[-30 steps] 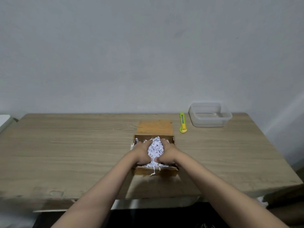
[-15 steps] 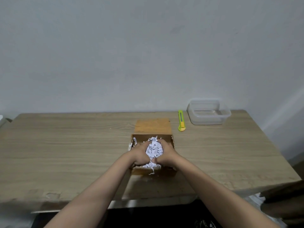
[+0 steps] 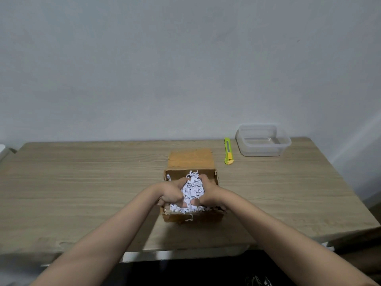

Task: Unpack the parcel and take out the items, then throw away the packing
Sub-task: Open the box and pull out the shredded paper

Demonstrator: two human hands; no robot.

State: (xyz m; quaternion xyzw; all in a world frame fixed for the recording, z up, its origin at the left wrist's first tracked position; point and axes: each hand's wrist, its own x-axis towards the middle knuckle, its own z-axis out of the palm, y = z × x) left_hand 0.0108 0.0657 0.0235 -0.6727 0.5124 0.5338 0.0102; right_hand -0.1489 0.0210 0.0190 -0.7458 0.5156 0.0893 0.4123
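One cardboard box (image 3: 191, 217), one knife (image 3: 227, 150) and one plastic tub (image 3: 262, 141) sit on the table (image 3: 82, 182). Whatever lies under the shredded paper (image 3: 192, 190) is hidden. The left hand (image 3: 171, 193) and right hand (image 3: 208, 194), arms stretched forward, clamp the paper wad between them inside the box; knife and tub lie beyond the right hand.

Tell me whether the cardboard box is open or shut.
Open. The cardboard box has its flap folded back flat on the table, and shredded paper shows inside.
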